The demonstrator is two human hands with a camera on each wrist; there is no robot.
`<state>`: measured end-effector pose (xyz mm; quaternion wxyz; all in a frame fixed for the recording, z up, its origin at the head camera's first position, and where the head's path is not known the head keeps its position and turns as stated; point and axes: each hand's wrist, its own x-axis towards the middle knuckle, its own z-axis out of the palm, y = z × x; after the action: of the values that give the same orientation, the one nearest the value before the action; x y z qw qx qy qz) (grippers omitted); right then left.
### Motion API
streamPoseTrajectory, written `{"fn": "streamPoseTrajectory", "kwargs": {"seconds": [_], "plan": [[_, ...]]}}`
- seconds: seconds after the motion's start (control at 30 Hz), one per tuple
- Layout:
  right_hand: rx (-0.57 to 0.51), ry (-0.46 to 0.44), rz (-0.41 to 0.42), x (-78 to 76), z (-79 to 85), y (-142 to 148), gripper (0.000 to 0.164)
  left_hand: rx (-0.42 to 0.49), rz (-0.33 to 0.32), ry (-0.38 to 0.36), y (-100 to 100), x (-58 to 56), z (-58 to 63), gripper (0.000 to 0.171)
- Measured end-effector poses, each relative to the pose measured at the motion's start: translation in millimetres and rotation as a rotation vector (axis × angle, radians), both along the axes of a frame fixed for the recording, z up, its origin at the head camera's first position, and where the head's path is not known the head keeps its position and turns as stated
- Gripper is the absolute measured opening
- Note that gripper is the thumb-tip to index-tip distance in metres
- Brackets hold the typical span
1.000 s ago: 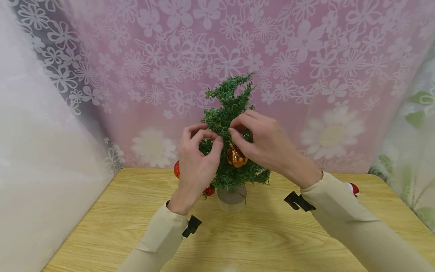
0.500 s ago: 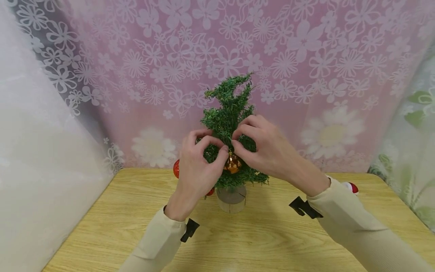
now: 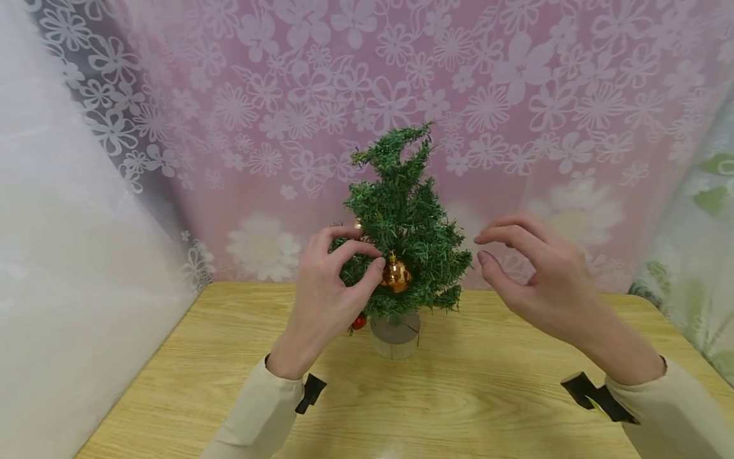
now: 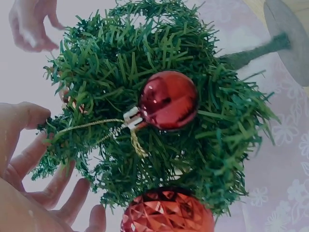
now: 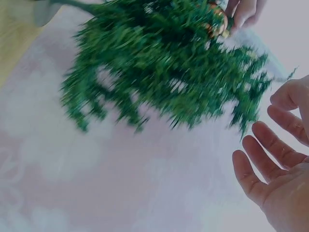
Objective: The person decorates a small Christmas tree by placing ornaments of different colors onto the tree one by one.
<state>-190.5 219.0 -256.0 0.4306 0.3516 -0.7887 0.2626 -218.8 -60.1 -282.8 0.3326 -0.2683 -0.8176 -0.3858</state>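
Observation:
A small green artificial Christmas tree stands upright in a round pot. On its front hangs a shiny gold bauble. My left hand is at the tree's left side, its bent index finger and thumb tips right beside the bauble's cap. In the left wrist view, that thumb and the loosely bent fingers are apart at the branches. My right hand is in the air right of the tree, thumb and fingers apart, holding nothing. A smooth red bauble and a faceted red bauble hang on the left side.
The tree stands on a wood-grain table. A pink flowered curtain hangs close behind, with a white sheet along the left. A small gold ornament shows above my left fingers.
The gold bauble has come down slightly and hangs from the branches. My right hand has let go of its thread and moved off right; my left hand has lowered slightly beside the bauble.

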Motion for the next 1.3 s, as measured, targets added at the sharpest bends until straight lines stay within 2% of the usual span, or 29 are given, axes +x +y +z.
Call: {"fn": "streamPoseTrajectory", "kwargs": {"seconds": [0.1,0.3,0.33,0.5,0.63,0.77,0.9,1.03,1.3], "plan": [[-0.016,-0.053,-0.045,5.5,-10.3,21.0,0.019,0.017,-0.024,-0.015,-3.6,-0.1,-2.3,0.007],[-0.047,-0.093,-0.148,9.6,-37.8,63.3,0.022,0.022,-0.058,-0.021,-6.5,-0.1,-4.5,0.010],[-0.051,-0.091,-0.167,9.5,-42.6,69.5,0.027,0.022,-0.063,-0.018,-6.9,0.1,-4.6,0.010],[-0.026,-0.097,-0.233,5.4,-64.4,98.7,0.027,0.039,-0.083,-0.012,-9.8,-1.3,-5.5,0.010],[0.001,-0.168,-0.317,0.8,-84.6,117.1,0.029,0.042,-0.083,-0.015,-12.3,-2.3,-5.5,0.011],[0.054,-0.270,-0.379,-6.6,-106.1,132.7,0.029,0.047,-0.082,-0.021,-15.9,-3.1,-7.5,0.012],[0.125,-0.320,-0.401,-16.6,-121.3,144.3,0.029,0.056,-0.072,-0.019,-20.7,-4.4,-9.4,0.013],[0.192,-0.352,-0.430,-24.1,-129.5,151.1,0.030,0.061,-0.053,-0.026,-24.9,-5.1,-9.9,0.013],[0.351,-0.389,-0.433,-36.3,-141.0,159.5,0.040,0.051,-0.009,-0.051,-30.9,-4.5,-10.1,0.015]]}}
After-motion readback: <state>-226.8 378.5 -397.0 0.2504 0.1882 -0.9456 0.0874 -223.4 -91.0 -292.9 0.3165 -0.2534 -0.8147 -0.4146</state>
